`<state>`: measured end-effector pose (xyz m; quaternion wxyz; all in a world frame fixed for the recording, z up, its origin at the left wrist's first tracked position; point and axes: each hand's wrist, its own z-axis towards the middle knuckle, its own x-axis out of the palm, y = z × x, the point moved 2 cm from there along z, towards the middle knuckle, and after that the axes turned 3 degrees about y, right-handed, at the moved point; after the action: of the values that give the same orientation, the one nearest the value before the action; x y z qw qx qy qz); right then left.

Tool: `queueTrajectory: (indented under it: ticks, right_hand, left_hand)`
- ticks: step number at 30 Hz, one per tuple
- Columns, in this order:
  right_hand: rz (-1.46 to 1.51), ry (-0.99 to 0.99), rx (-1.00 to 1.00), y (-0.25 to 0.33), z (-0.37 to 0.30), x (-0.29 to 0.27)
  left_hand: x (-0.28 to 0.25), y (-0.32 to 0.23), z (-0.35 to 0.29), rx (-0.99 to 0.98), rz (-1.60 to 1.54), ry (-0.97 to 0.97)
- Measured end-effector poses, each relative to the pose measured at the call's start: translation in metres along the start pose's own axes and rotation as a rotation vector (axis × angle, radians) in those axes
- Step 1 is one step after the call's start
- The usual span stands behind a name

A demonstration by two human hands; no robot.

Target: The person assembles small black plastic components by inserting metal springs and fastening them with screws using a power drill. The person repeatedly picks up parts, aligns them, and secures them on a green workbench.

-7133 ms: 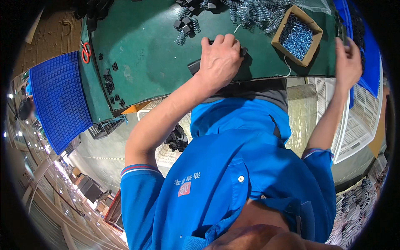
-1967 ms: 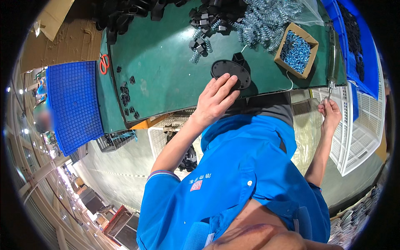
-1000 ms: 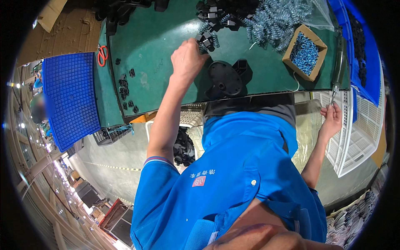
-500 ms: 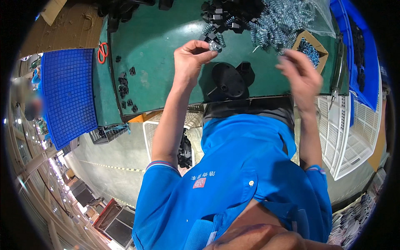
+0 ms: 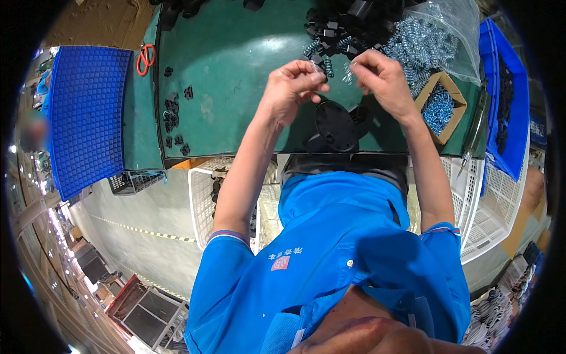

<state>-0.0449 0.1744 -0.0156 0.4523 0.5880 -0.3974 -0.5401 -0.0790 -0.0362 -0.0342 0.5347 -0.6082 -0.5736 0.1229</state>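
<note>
My left hand [image 5: 290, 91] is closed at the fingertips on a small shiny metal piece, mostly covered by the thumb and fingers. Facing it, my right hand [image 5: 386, 85] pinches small bluish-silver metal pieces [image 5: 348, 75] whose exact kind I cannot make out. Below and between the hands, at the bench's near edge, stands a black oval plastic part [image 5: 336, 126] with holes in its face. Just beyond the fingers lie a bluish coil spring [image 5: 328, 66] and a heap of black plastic parts [image 5: 330, 32].
A large pile of bluish springs [image 5: 415, 50] lies partly under a clear bag, near a cardboard box [image 5: 457, 94] of small bluish metal parts. A screwdriver [image 5: 471, 138] lies at the right edge. Red-handled scissors [image 5: 145, 59], small black parts [image 5: 171, 112] and blue bins are around.
My right hand has come left from near the cardboard box toward my left hand, now with small metal pieces in its fingers. My left hand stays pinched; the view has shifted slightly.
</note>
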Motion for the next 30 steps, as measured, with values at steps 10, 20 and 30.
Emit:
queueTrajectory:
  ticks: [10,20,30]
  right_hand:
    - [-1.096,-0.111,-0.071,-0.016,0.043,0.000]
    - [-0.852,-0.256,-0.257,-0.033,0.035,-0.007]
    - [0.102,-0.275,-0.015,-0.010,-0.056,-0.040]
  left_hand:
    - [0.001,0.006,-0.007,0.248,0.296,-0.139]
    - [0.041,0.016,-0.004,0.453,0.930,0.000]
    - [0.062,0.022,0.001,0.394,1.191,0.212]
